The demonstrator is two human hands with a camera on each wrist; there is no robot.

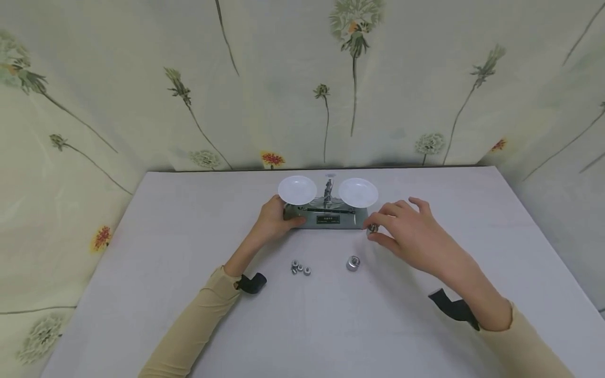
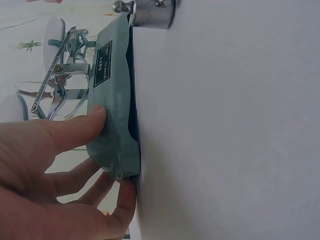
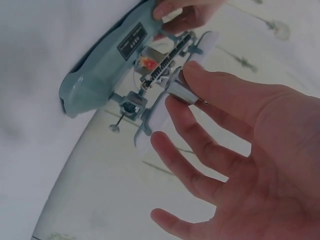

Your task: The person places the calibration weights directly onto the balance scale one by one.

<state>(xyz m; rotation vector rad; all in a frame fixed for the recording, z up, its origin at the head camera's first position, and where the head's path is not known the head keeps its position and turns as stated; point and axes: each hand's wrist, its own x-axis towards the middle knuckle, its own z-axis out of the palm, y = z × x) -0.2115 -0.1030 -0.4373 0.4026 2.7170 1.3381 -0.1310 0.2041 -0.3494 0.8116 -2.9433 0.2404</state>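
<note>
Balance with its two pans, set near the far edge of the worktop (image 1: 321, 320). The left pan (image 1: 297, 190) and right pan (image 1: 358, 192) show their white upper faces above the green base of the balance (image 1: 350, 220). Your left hand (image 1: 275, 216) grips the base's left end, thumb across the front; your right hand (image 1: 411, 237) pinches a metal weight (image 1: 373, 228) between thumb and forefinger, just off the base's right front corner. Nearer you stand a larger weight (image 1: 353, 263) and, to its left, a cluster of small weights (image 1: 300, 268). Flowered cloth (image 1: 274, 105) hangs behind. Your fingers partly cover the held weight; the label's (image 1: 328, 220) fine print is illegible, and the left wrist view cuts off one pan.
</note>
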